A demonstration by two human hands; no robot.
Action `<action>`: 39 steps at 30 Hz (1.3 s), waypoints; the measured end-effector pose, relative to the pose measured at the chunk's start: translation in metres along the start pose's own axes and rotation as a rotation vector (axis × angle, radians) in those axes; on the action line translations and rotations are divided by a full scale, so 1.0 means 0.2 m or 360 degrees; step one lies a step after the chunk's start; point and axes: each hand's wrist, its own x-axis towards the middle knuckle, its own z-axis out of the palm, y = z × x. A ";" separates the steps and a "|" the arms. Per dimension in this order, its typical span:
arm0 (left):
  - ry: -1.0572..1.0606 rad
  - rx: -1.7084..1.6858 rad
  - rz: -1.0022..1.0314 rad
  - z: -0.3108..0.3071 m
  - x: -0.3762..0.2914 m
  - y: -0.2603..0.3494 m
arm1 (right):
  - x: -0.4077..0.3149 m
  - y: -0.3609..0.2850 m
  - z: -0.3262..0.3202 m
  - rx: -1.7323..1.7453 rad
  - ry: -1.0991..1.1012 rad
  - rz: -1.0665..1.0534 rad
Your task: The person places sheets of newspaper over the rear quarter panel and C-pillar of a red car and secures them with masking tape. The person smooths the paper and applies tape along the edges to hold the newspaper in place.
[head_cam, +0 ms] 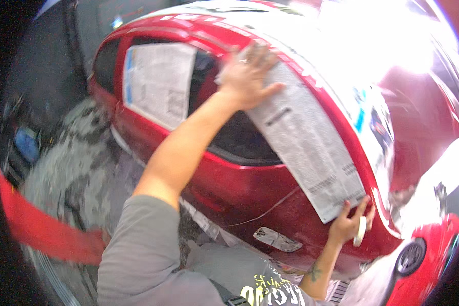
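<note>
A long newspaper sheet (310,141) lies along the upper edge of a red car body's side (233,187), over part of a dark window opening (244,141). My left hand (248,76) presses flat on the sheet's upper end with spread fingers, blurred by motion. At its lower end is my right hand (352,223), fingertips on or beside the paper's edge, with a small pale object (360,231), perhaps a tape roll, held against the fingers. Another newspaper sheet (158,84) covers the window farther left.
Whitish covering (371,118) with coloured print lies beyond the body's edge, near strong glare. A loose red panel (49,229) is at lower left, over a stained floor (76,160). Another red part with a dark round piece (411,256) stands at lower right.
</note>
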 end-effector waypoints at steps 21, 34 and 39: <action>-0.0005 -0.0626 0.0321 -0.05 -0.29 0.58 | 0.30 -0.21 -0.45 0.1908 0.0169 0.0433; -0.0090 -0.0505 0.0100 -0.11 -0.19 0.29 | 0.79 -1.24 0.05 0.1551 0.0317 -0.0949; 0.0046 -0.0149 -0.0092 -0.12 -0.05 -0.13 | 0.77 -1.20 0.08 0.1427 0.0253 -0.0887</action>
